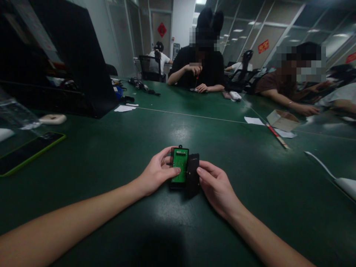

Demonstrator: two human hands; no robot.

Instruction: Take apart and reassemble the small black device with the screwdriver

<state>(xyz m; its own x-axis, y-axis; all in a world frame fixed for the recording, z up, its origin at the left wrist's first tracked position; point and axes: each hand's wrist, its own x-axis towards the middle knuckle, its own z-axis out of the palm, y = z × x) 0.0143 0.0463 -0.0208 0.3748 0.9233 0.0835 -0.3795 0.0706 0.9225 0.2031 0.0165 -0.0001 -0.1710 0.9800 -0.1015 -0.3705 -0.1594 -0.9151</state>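
My left hand point(162, 168) grips a small black device housing with a green circuit board point(180, 161) facing up inside it. The thumb lies across the board, and the other fingers wrap round the far left side. A small black loop sticks out at the housing's top end. In my right hand point(215, 181), pinched between thumb and fingers, is a flat black cover point(193, 174). It stands tilted right beside the housing's right edge; whether the two touch, I cannot tell.
On the green table point(125, 222), a phone with a lime edge point(30, 154) lies left, near a big black panel point(97, 74). A small open box point(282, 119), papers point(254, 121) and a red-and-wood stick point(278, 137) lie right. Across the table, a person point(205, 70) holds a screwdriver.
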